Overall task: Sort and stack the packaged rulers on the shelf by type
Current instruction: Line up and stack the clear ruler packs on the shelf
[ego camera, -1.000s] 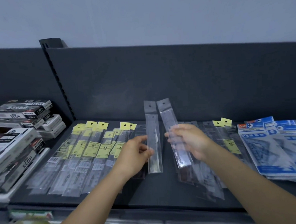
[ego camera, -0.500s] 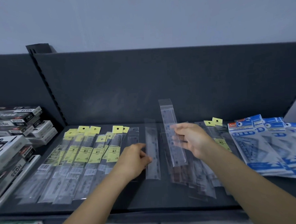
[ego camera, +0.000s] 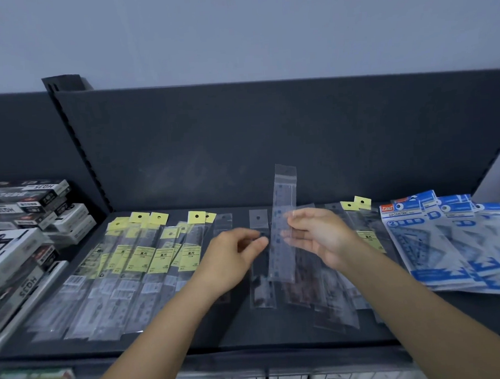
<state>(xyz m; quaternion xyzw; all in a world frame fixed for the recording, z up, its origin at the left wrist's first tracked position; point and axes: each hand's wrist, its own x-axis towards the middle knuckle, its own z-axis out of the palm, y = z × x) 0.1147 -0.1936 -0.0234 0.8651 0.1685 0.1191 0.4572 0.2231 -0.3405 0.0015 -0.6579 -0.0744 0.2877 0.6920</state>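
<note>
Head view, middle of the frame: my right hand (ego camera: 318, 238) grips a clear-sleeved ruler (ego camera: 284, 205), fingers behind the sleeve, the pack standing nearly upright and raised off the dark shelf (ego camera: 193, 340). My left hand (ego camera: 232, 257) curls beside a second clear ruler pack (ego camera: 261, 293) lying flat on the shelf, thumb and forefinger at its edge; I cannot tell whether they pinch it. Left of centre, rulers with yellow labels (ego camera: 139, 259) lie in an overlapping row. More clear packs (ego camera: 333, 309) lie beneath my right wrist. Blue packs (ego camera: 448, 245) fill the right side, boxes (ego camera: 20, 259) the left edge.
</note>
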